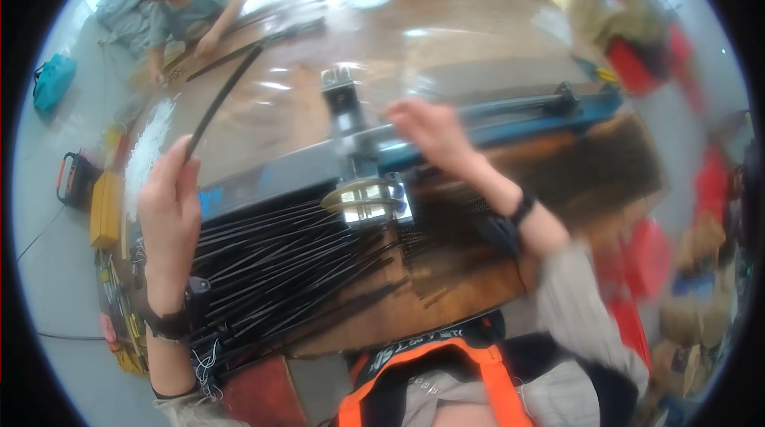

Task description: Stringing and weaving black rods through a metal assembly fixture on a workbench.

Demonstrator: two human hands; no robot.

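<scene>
My left hand (171, 208) is closed around the near end of a thin black strip (227, 94), which slants up and away to the right over the table. Bare of any object that I can see, my right hand (434, 136) hovers by a blue rail (510, 120), its fingers loosely stretched leftward and slightly blurred. Between my hands stands a metal fixture (351, 128) with a yellowish round part (364, 194) and a shiny plate at its near end. Many similar black strips (275, 255) lie in a pile below it, close to my left wrist.
A brown table (382, 291) carries the fixture and strips. Across it at the far left, a person (191, 8) works near more dark strips. A yellow box (105, 210) and a black-and-red case (77, 178) stand at the left. Red items (644, 259) crowd the right side.
</scene>
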